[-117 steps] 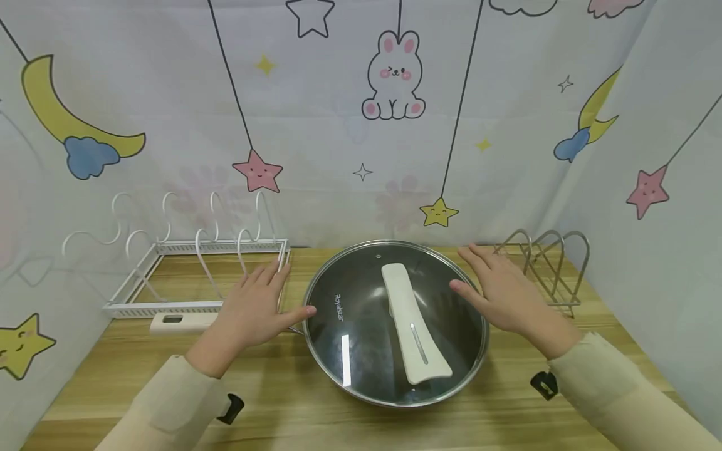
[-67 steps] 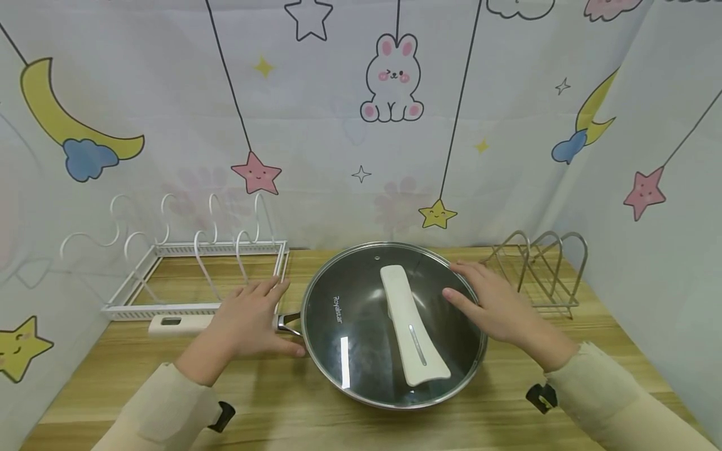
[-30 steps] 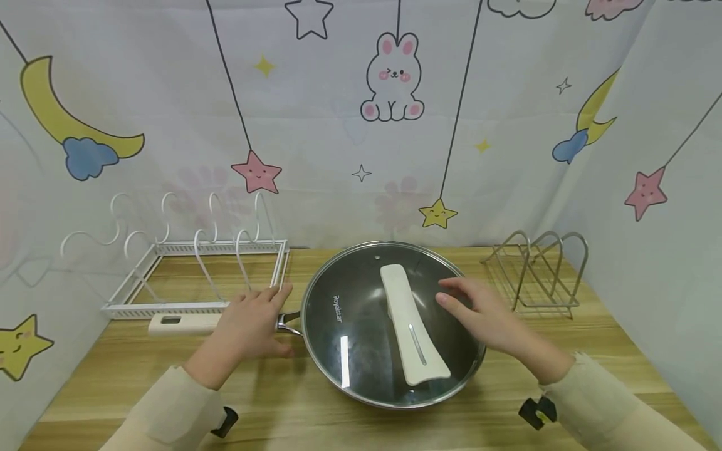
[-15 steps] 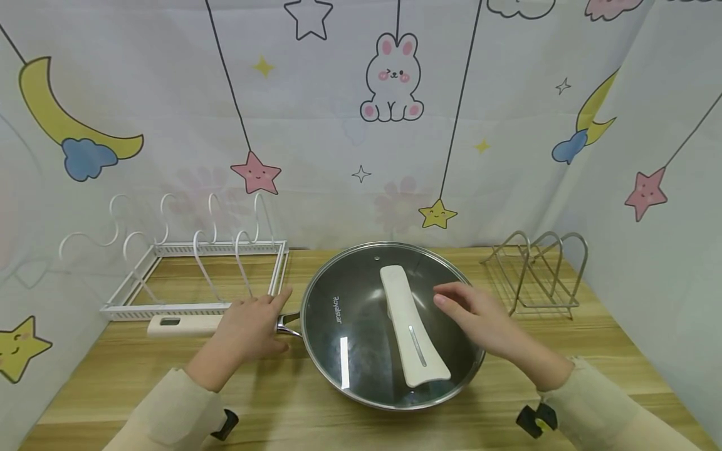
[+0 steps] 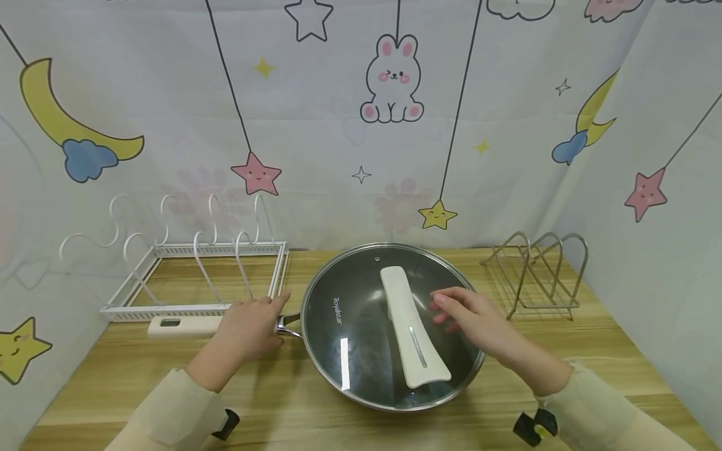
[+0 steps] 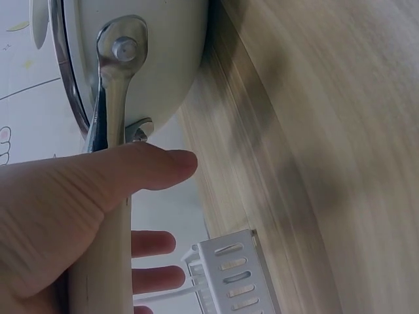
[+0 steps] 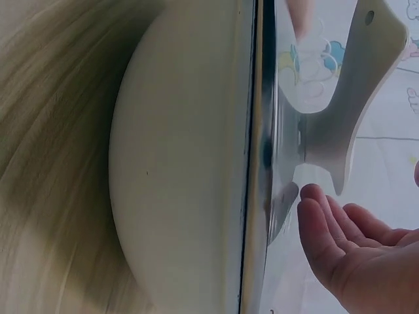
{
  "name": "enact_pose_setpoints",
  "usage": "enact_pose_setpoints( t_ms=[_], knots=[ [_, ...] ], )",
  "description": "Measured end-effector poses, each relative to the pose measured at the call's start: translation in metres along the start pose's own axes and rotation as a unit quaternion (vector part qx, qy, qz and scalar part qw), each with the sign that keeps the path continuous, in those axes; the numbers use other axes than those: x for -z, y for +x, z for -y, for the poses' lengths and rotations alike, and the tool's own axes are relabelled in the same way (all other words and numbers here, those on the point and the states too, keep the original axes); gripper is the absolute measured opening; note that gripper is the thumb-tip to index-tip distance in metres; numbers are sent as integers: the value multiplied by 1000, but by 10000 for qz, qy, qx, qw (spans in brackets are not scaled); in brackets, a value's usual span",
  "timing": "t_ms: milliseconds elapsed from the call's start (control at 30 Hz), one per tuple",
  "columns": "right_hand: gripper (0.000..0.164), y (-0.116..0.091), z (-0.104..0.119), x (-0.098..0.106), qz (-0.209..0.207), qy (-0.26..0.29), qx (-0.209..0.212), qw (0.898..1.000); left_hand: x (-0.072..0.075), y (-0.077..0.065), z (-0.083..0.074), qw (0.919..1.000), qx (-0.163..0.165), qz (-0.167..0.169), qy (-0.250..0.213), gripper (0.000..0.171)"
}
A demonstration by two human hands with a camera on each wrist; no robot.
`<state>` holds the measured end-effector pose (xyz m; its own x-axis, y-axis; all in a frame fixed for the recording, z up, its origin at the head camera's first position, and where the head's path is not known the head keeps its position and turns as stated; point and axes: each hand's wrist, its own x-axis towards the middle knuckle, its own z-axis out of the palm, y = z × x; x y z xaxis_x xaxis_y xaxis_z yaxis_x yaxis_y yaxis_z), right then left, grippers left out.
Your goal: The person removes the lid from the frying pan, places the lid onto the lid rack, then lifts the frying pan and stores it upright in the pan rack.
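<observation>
The left hand [image 5: 248,327] is over the pan handle [image 5: 186,325], holding it loosely, with the thumb down the near side and the fingers down the far side. The right hand [image 5: 476,318] hangs over the lid [image 5: 361,313], half open with its fingers gently bent, holding nothing. Its fingertips are just beside the cream lid handle [image 5: 402,313], with a small gap between them. The lid sits on the pan [image 7: 177,163], its glass dark and its rim shiny; the pan is cream on the outside and stands in the middle of the wooden table [image 5: 293,401]. Its handle points to the left, just in front of a white rack [image 5: 192,311] with tall curved loops. Beyond the right hand, a smaller wire rack [image 5: 547,306] stands at the back of the table. Behind everything hangs a white cloth [image 5: 327,125] printed with a bunny, moons and stars.
</observation>
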<state>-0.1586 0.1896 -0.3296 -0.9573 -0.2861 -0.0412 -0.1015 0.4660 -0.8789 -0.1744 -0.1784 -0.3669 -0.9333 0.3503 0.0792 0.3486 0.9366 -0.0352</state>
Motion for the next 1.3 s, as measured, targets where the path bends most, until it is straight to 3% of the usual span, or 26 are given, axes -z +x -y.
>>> enact_pose_setpoints(
  t_ms=[300, 633, 1100, 1300],
  knots=[
    [55, -2, 4, -3, 195, 1011, -483, 9935, 0, 1, 1, 10000, -31, -56, 25, 74],
    [67, -3, 3, -5, 527, 1983, -987, 9737, -2, 0, 1, 9999, 87, -81, -103, 33],
    [63, -5, 1, -13, 1063, 2943, -1349, 9402, -3, -1, -1, 9997, 201, -84, -133, 30],
    [60, -7, 0, -15, 1204, 3129, -1414, 9314, -4, -1, -1, 9997, 169, -190, -59, 30]
  ],
)
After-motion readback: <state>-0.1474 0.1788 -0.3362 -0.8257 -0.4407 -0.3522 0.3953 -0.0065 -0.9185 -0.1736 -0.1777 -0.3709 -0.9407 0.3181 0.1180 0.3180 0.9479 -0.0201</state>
